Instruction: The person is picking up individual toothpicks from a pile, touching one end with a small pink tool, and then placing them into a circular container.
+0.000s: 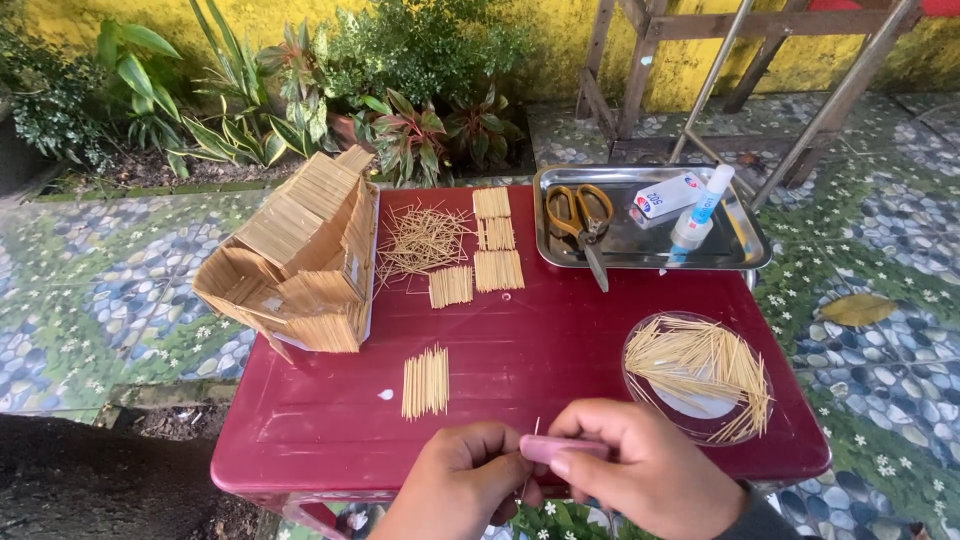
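Red plastic worktop (560,350) outdoors. Toothpick model house (300,255) at back left, out of the way. Steel tray (745,255) keeps scissors (582,225) and glue bottle (697,215) together. Clear dish (640,385) corrals loose toothpicks near the right hand (640,470). Glued toothpick panel (426,382) lies flat mid-worktop. Right fingers clamped on a pink tool (565,447), possibly a cutter; left hand (460,475) fingers pinched on a single toothpick (536,428), held upright against it at the front edge.
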